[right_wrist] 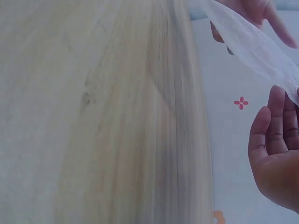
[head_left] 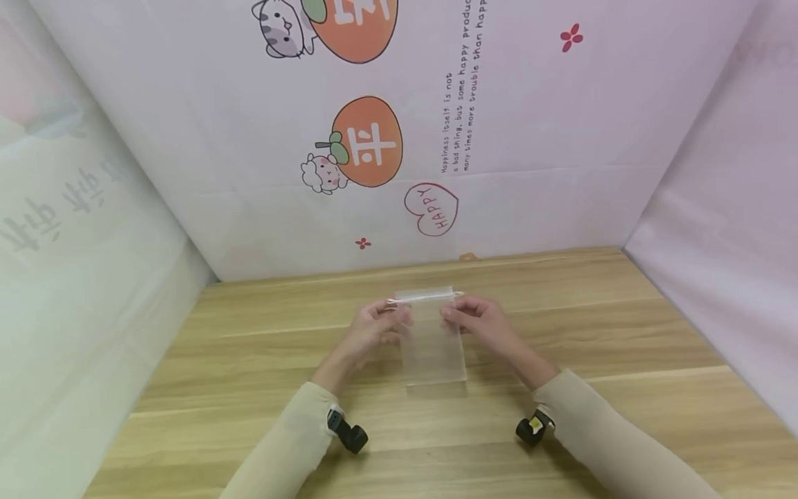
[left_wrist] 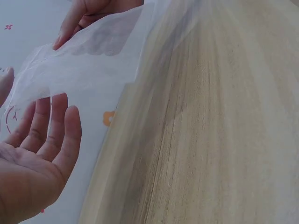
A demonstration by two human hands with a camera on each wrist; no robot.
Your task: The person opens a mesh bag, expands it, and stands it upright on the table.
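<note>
A sheer, whitish drawstring bag (head_left: pixel 433 353) hangs flat between my two hands, its white cords sticking out on both sides near the top. My left hand (head_left: pixel 378 324) pinches its left edge, just under the cord. On the opposite edge my right hand (head_left: pixel 479 320) holds it between thumb and fingers. In the left wrist view the left hand (left_wrist: pixel 39 154) has its fingers behind the bag (left_wrist: pixel 88 70), and the right hand shows partly through the fabric. The right wrist view has the right hand (right_wrist: pixel 280 149) at the bag's edge (right_wrist: pixel 257 46).
Beneath the hands lies a wood-grain table (head_left: pixel 262 388). A white printed cloth (head_left: pixel 530 138) stands as a wall behind its far edge, and pale cloth sides (head_left: pixel 717 229) rise left and right. Each sleeve carries a black wrist camera (head_left: pixel 348 431).
</note>
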